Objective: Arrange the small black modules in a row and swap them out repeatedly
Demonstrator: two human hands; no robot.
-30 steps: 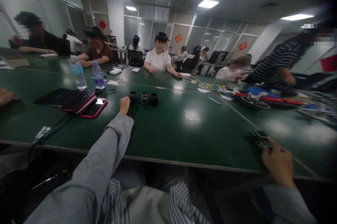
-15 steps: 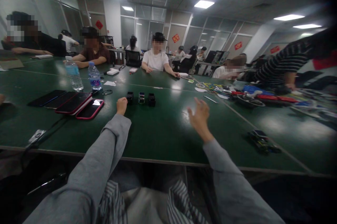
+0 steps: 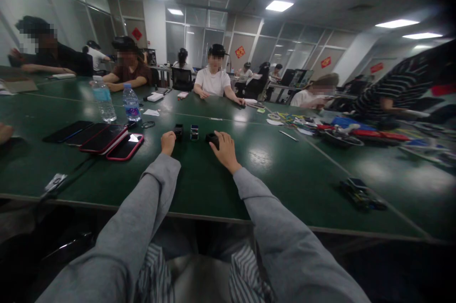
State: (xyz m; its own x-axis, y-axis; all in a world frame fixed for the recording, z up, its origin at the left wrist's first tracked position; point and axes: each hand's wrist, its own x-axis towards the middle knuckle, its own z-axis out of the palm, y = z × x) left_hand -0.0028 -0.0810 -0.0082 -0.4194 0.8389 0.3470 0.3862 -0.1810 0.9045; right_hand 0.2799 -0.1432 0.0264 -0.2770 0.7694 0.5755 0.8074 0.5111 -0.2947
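Three small items stand in a row on the green table (image 3: 192,175): a left black box (image 3: 179,131), a silver-and-dark item (image 3: 194,132) in the middle, and a right black box (image 3: 211,138). My left hand (image 3: 168,143) is a closed fist right beside the left black box, with nothing visible in it. My right hand (image 3: 225,149) has its thumb and fingers around the right black box and partly hides it. The middle item stands between my hands, touched by neither.
Left are phones (image 3: 103,138), one in a red case (image 3: 126,146), and two bottles (image 3: 104,101), (image 3: 131,102). A pen (image 3: 288,136), cables and a small circuit device (image 3: 361,193) lie right. A person in white (image 3: 213,80) sits opposite.
My right hand has moved left and come down onto the right black box, which sits slightly farther from the middle item. My left hand stays beside the left box. The view has shifted slightly.
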